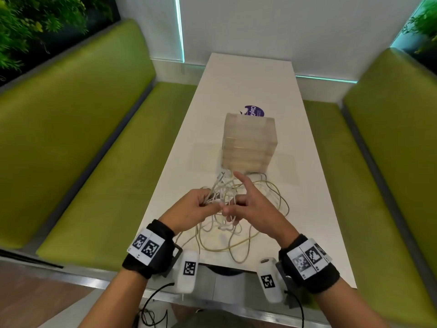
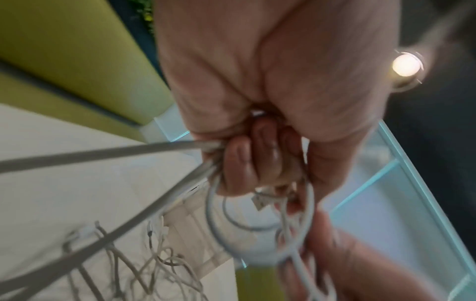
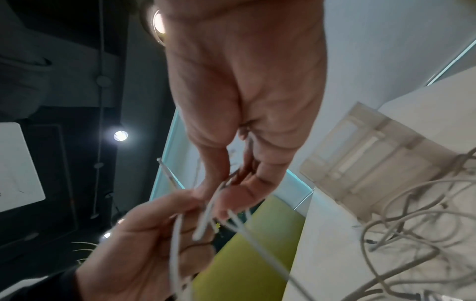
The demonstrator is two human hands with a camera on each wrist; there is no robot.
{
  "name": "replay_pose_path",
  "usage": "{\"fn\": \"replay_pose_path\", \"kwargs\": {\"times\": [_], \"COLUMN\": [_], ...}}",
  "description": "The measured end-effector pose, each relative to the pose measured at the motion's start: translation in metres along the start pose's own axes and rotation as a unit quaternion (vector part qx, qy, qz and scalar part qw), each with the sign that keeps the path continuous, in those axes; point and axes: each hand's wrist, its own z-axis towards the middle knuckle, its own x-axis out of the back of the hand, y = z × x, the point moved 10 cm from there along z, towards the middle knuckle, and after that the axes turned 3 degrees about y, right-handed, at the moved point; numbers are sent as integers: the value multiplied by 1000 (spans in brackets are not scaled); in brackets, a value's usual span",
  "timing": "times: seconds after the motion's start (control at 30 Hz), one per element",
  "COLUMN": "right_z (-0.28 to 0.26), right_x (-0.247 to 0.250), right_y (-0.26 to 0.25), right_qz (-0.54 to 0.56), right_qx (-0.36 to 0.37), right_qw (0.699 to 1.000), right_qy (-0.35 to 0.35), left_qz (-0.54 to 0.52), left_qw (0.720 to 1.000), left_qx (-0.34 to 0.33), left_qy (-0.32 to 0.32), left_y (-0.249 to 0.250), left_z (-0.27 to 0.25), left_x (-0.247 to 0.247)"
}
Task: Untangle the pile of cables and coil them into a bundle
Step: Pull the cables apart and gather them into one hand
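A tangle of thin white and grey cables (image 1: 238, 235) lies on the near end of the white table (image 1: 314, 185). My left hand (image 1: 203, 203) grips a gathered bunch of strands lifted from the pile; in the left wrist view its fingers (image 2: 247, 163) curl round the cable loops (image 2: 257, 226), and a connector end shows below them. My right hand (image 1: 233, 205) is right beside it, index finger stretched out. Its thumb and another finger pinch thin strands (image 3: 206, 220) that run across from my left hand (image 3: 144, 244). Loose loops (image 3: 412, 234) trail down onto the table.
A clear plastic box (image 1: 249, 143) stands just beyond the pile, with a purple sticker (image 1: 254, 111) on the table behind it. Green benches (image 1: 94, 150) flank the narrow table on both sides. A white wall closes the far end.
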Motion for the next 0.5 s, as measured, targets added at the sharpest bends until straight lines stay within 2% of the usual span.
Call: {"fn": "replay_pose_path", "kwargs": {"times": [0.17,0.23,0.4,0.5], "right_z": [-12,-17,-18,-12], "right_x": [-30,-39,-42,-31], "right_y": [0,0,-5,-4], "right_qz": [19,30,62,70], "right_qx": [-14,-15,-2,1], "right_qw": [983,974,973,983], "right_qy": [-181,-225,-223,-171], "left_qz": [-123,-144,-170,-192], "left_qw": [983,974,959,962], "left_qx": [16,27,21,-2], "left_qy": [-134,-171,-226,-194], "left_y": [6,5,6,12], "left_z": [-18,-22,-29,-26], "left_x": [-25,-33,-45,-39]}}
